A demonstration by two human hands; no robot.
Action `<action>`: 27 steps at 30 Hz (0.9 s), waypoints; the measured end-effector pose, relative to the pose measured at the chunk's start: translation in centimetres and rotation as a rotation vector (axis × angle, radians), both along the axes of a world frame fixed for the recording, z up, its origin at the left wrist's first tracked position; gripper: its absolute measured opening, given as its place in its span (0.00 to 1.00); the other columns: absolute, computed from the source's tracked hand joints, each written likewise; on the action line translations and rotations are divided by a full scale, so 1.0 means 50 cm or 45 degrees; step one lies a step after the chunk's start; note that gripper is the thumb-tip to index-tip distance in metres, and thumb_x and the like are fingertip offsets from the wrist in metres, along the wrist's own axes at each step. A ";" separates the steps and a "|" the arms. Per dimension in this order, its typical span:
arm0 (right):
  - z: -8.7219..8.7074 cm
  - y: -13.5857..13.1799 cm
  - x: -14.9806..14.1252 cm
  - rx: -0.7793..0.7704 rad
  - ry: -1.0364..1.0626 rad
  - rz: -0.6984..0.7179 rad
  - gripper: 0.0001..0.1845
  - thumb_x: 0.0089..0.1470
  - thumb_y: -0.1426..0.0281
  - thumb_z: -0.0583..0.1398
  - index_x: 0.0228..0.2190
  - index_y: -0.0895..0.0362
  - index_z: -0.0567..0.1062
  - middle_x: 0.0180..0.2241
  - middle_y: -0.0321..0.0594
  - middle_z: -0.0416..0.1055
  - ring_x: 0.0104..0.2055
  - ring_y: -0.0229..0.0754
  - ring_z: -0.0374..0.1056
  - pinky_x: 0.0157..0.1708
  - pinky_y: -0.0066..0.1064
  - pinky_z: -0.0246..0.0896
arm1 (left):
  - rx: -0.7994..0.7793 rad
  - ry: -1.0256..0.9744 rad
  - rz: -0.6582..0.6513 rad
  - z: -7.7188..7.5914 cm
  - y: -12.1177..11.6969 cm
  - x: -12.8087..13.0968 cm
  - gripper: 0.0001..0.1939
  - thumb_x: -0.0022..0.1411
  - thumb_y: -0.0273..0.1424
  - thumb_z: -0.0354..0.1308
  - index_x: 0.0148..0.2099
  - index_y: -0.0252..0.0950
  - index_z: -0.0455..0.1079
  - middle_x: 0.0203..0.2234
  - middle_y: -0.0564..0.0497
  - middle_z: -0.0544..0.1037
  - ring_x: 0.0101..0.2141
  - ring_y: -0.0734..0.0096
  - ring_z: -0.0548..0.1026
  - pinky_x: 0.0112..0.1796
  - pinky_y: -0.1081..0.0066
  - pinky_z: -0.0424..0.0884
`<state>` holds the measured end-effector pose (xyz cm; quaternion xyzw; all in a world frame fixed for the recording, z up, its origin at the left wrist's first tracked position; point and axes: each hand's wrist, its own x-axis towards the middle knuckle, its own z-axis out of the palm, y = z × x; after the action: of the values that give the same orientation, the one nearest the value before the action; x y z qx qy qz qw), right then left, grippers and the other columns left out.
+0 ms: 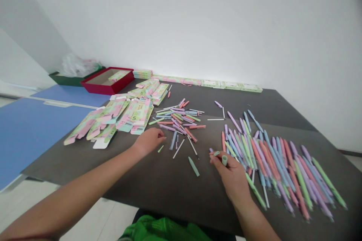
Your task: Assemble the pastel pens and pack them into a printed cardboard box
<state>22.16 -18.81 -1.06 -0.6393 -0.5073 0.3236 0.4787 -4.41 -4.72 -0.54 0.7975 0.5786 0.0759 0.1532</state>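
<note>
My right hand (233, 175) is closed around a pale green pen barrel (224, 160), its hollow end facing up. A second small green piece (216, 153) shows at its fingertips. My left hand (149, 140) has its fingers curled together beside a pile of pen parts (178, 116). Whatever its fingertips hold is too small to make out. Between the hands lie a loose green pen barrel (194, 166), a white refill (178, 148) and a tiny green part (160, 148). Next to my right hand spreads a large heap of assembled-looking pastel pens (271, 158).
Flattened-looking printed cartons (135, 115) lie at the left of the dark table (135, 192). Behind them stand a red box (109, 88) and a green box (68, 79) with plastic bags. A row of small packs (212, 83) lines the wall.
</note>
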 end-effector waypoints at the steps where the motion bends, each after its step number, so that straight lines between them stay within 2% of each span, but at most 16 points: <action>1: -0.001 0.001 -0.001 0.005 0.002 -0.001 0.13 0.49 0.59 0.59 0.30 0.55 0.77 0.28 0.38 0.74 0.33 0.44 0.68 0.34 0.33 0.59 | 0.010 0.003 -0.002 -0.007 -0.001 0.004 0.10 0.54 0.37 0.54 0.30 0.38 0.74 0.27 0.47 0.76 0.32 0.63 0.73 0.34 0.70 0.64; 4: -0.004 0.002 -0.002 0.009 0.052 -0.011 0.13 0.48 0.59 0.60 0.28 0.55 0.76 0.28 0.39 0.73 0.33 0.44 0.68 0.34 0.32 0.59 | 0.012 -0.025 -0.013 -0.009 -0.001 0.018 0.10 0.55 0.35 0.53 0.28 0.37 0.73 0.28 0.45 0.76 0.34 0.60 0.73 0.37 0.68 0.64; 6: -0.004 0.002 -0.006 0.003 0.136 -0.031 0.14 0.48 0.58 0.60 0.27 0.56 0.76 0.27 0.38 0.73 0.30 0.42 0.66 0.31 0.31 0.58 | 0.013 -0.054 -0.045 0.006 -0.008 0.032 0.11 0.57 0.35 0.52 0.28 0.37 0.73 0.28 0.46 0.76 0.34 0.62 0.73 0.38 0.68 0.65; 8: 0.000 0.001 -0.012 -0.023 0.280 -0.035 0.14 0.47 0.58 0.61 0.26 0.57 0.76 0.24 0.36 0.71 0.23 0.37 0.61 0.25 0.29 0.54 | -0.077 -0.201 -0.095 0.031 -0.028 0.051 0.12 0.58 0.38 0.51 0.31 0.37 0.72 0.28 0.49 0.76 0.33 0.65 0.73 0.37 0.69 0.65; 10: 0.008 -0.002 -0.022 -0.052 0.462 0.003 0.13 0.48 0.59 0.62 0.27 0.58 0.75 0.21 0.33 0.68 0.19 0.32 0.53 0.21 0.27 0.47 | -0.400 -0.642 -0.114 0.057 -0.062 0.076 0.13 0.58 0.40 0.53 0.33 0.36 0.72 0.29 0.50 0.77 0.32 0.67 0.73 0.36 0.70 0.67; 13: 0.023 -0.007 -0.035 -0.071 0.659 0.083 0.12 0.49 0.61 0.62 0.29 0.58 0.75 0.21 0.32 0.66 0.17 0.30 0.49 0.19 0.26 0.42 | -0.938 -1.357 0.039 0.089 -0.123 0.110 0.10 0.55 0.36 0.59 0.35 0.34 0.70 0.30 0.51 0.77 0.30 0.73 0.74 0.36 0.73 0.69; 15: 0.031 -0.011 -0.043 -0.075 0.703 0.114 0.11 0.49 0.62 0.62 0.29 0.58 0.75 0.21 0.32 0.66 0.17 0.29 0.49 0.19 0.27 0.40 | -1.172 -1.650 0.129 0.101 -0.156 0.125 0.10 0.53 0.31 0.62 0.39 0.33 0.71 0.29 0.52 0.76 0.29 0.78 0.74 0.35 0.76 0.70; 17: 0.037 -0.016 -0.048 -0.080 0.717 0.135 0.10 0.50 0.63 0.62 0.28 0.58 0.75 0.21 0.32 0.65 0.18 0.29 0.49 0.20 0.27 0.40 | -1.313 -1.836 0.179 0.108 -0.176 0.134 0.12 0.53 0.28 0.63 0.42 0.33 0.72 0.28 0.52 0.76 0.28 0.80 0.74 0.34 0.79 0.71; 22: 0.053 -0.028 -0.055 -0.077 0.722 0.184 0.11 0.51 0.63 0.62 0.24 0.58 0.73 0.20 0.32 0.64 0.18 0.29 0.48 0.20 0.28 0.39 | -1.466 -2.017 0.231 0.112 -0.191 0.138 0.08 0.56 0.26 0.60 0.40 0.31 0.72 0.28 0.51 0.76 0.27 0.82 0.75 0.33 0.80 0.72; 27: 0.066 -0.039 -0.062 -0.105 0.727 0.181 0.13 0.48 0.62 0.63 0.21 0.58 0.72 0.18 0.32 0.63 0.18 0.29 0.49 0.19 0.27 0.40 | -1.389 -1.959 0.183 0.113 -0.204 0.140 0.05 0.57 0.28 0.60 0.37 0.33 0.70 0.33 0.49 0.77 0.32 0.78 0.76 0.36 0.78 0.72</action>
<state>19.04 -20.76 2.22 -0.5042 -0.3820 0.5433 0.5519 2.60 -14.92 5.10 0.3090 0.3221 0.3093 0.8397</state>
